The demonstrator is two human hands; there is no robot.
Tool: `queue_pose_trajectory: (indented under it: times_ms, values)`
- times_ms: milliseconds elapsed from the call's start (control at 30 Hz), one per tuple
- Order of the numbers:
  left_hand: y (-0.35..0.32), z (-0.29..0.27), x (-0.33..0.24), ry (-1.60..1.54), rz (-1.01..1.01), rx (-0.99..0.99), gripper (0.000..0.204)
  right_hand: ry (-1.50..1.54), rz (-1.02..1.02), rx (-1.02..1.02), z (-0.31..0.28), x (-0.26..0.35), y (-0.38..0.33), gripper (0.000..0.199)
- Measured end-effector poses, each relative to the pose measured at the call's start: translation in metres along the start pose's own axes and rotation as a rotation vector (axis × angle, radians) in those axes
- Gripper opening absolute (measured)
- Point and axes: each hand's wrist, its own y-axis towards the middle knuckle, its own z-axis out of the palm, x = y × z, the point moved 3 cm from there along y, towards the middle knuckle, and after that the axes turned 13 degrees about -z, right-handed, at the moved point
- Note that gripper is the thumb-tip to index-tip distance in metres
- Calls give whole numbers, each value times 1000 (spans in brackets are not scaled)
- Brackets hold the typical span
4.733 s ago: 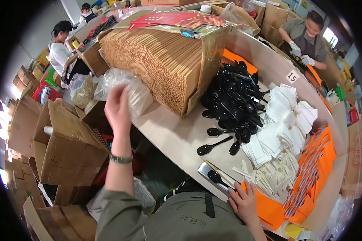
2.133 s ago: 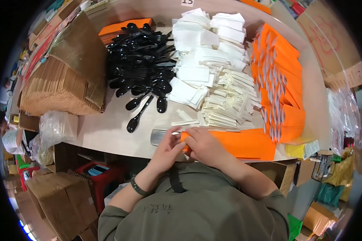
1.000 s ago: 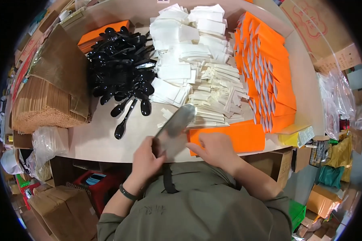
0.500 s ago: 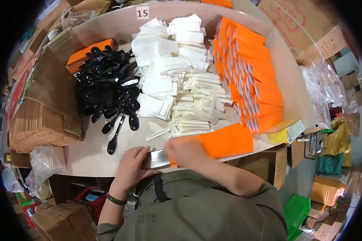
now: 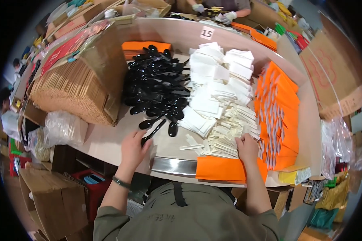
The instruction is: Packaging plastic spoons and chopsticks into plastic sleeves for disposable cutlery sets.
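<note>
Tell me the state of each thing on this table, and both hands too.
Left hand, at a black spoon, grip unclear
Right hand, at the small packets
Small packets, loosely piled
Black spoons, heaped
White napkins, overlapping piles
Orange sleeves, overlapping, ends gaping
Metal strip, lying flat
Stick box, open, packed full
</note>
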Motion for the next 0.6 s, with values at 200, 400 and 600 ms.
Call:
queue_pose_trajectory:
  times_ms: [200, 400, 600]
  values:
    - [17, 32, -1, 55, -40, 190, 20, -86, -164, -136, -12, 32, 11, 23]
    - [25, 26, 6, -43, 7, 176, 17, -133, -38, -6, -6, 11, 13, 21]
    - [52, 4, -1, -49, 39, 75, 22, -366, -404, -250, -30, 45, 12, 14]
